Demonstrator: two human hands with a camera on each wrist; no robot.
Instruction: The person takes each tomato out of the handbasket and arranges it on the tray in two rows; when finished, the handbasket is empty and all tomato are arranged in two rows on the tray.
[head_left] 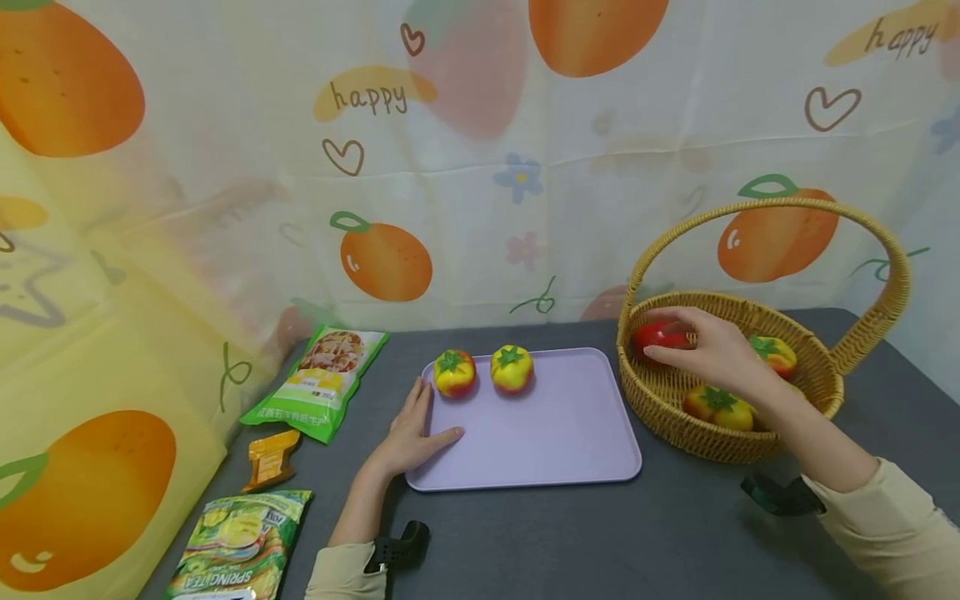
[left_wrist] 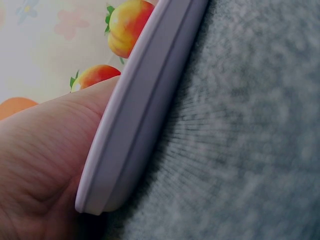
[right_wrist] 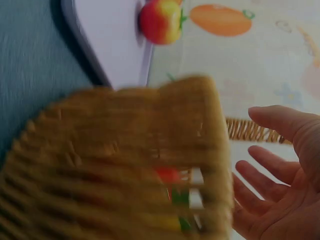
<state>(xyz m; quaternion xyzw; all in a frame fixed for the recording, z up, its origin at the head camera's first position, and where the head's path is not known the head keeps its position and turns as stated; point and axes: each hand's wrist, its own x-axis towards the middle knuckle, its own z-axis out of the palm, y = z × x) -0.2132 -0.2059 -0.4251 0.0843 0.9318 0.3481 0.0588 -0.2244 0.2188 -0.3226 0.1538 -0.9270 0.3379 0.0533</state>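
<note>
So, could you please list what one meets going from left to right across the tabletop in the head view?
Green snack bag → left hand on the tray's corner → flat lilac plastic tray holding two red-yellow toy tomatoes → right hand over a red toy fruit → woven wicker basket.

Two toy fruits (head_left: 454, 372) (head_left: 512, 367) sit on one lilac tray (head_left: 570, 433). One wicker basket (head_left: 667, 400) holds three more fruits (head_left: 660, 335) (head_left: 776, 353) (head_left: 718, 406). Two snack bags (head_left: 326, 379) (head_left: 238, 546) and one small orange packet (head_left: 272, 458) lie left.
</note>
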